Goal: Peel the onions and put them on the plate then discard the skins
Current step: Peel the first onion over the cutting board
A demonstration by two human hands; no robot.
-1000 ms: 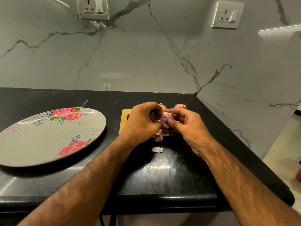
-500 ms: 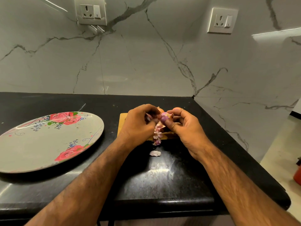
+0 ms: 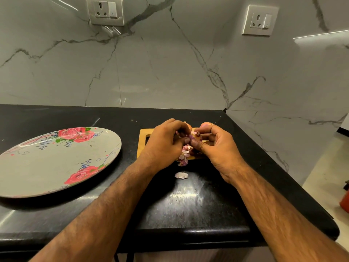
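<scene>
Change: the bunch of skins (image 3: 185, 154) under the hands hangs lower and fuller than a second ago; both hands remain over the board, and the plate and the loose flake lie where they did.
Desk (image 3: 188, 201): black, set into a marble wall corner. Its front edge runs under the forearms and its right edge runs just beside the right forearm.
Plate (image 3: 56, 161): flowered, flat on the desk, well apart to the left of the hands; no onion is on it yet.
Board (image 3: 142, 143): wooden, directly under the hands, with bare desk between it and the plate.
Left grip (image 3: 162, 142): fingers curled, pinching skins at the left side of the onion.
Right grip (image 3: 217, 146): thumb and fingers clamped on the onion (image 3: 195, 136), holding it above the board.
Onion axis: the tufted end faces up and away, so the long axis appears near upright; this is a judgement.
Spare onions (image 3: 205, 124): on the board, behind the hands, partly hidden.
Loose flake (image 3: 181, 175): on the desk just in front of the board.
Coming move: peeling appears unfinished. The transfer runs leftward, the left grip is nearer the plate, and the route over the desk looks unobstructed.
</scene>
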